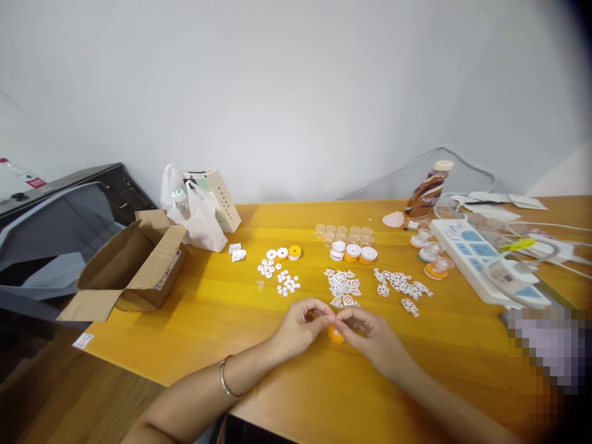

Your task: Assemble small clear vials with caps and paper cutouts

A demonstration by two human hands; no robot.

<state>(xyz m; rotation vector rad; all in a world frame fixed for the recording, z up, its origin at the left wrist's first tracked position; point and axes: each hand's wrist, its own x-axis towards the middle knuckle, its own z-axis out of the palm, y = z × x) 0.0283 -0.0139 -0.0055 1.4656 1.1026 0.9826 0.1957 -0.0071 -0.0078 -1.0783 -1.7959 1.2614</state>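
Note:
My left hand (303, 330) and my right hand (374, 344) meet fingertip to fingertip near the front of the table, thumbs and forefingers pinched. Whatever lies between the fingertips is too small or hidden to name. Just below them sits a round orange disc-like piece (336, 336) with a small white centre, partly covered by the fingers. Beyond the hands lies a pile of white openwork plastic pieces (343, 285), with a second group of similar pieces (400, 282) to its right. Small white round parts (288, 282) are scattered to the left.
Clear round cups (342, 233) stand behind orange-and-white spools (353, 250). At left are an open cardboard box (143, 265) and a white plastic bag (203, 222). A power strip (481, 259) with cables, capped round pieces (438, 267) and a brown bottle (425, 191) occupy the right.

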